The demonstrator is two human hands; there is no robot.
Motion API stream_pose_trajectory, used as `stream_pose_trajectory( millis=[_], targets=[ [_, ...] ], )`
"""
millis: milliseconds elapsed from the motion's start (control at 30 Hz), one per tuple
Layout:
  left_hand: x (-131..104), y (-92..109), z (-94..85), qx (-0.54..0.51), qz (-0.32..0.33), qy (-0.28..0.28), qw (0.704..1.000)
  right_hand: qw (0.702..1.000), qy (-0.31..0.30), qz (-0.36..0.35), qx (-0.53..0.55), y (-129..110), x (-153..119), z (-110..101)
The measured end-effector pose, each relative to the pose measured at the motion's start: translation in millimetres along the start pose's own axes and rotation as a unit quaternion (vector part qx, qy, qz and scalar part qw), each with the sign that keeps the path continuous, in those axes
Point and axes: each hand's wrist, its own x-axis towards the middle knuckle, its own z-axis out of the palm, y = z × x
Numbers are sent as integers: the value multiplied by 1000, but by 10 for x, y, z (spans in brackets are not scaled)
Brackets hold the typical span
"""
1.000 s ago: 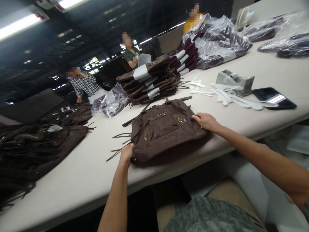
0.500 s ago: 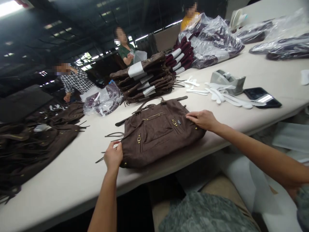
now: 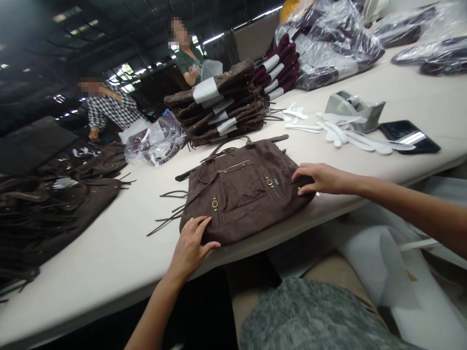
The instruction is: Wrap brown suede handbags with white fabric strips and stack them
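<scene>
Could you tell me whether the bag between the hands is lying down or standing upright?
Lying down: the brown bag rests on the table, its buckled front facing up.

Bag before stack (on table)

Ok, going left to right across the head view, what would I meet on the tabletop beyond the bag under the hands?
Heap of dark brown bags, plastic-wrapped bundle, brown bag stack, maroon stack, grey tape dispenser, flat black device.
</scene>
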Motion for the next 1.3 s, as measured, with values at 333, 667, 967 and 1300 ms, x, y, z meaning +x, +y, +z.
stream_pose_trajectory(
  millis=[333, 667, 967, 1300],
  targets=[
    [249, 135, -418, -115, -150, -53, 980, 993, 32, 52, 102, 5, 51, -376],
    [550, 62, -279, -63, -124, -48, 989, 1000, 9, 18, 8, 116, 56, -114],
    [465, 87, -307, -106, -121, -69, 985, 956, 256, -133, -59, -1305, -138, 517],
    [305, 25, -404, -121, -84, -50, 988, 985, 41, -158, -63, -906, 60, 236]
  ],
)
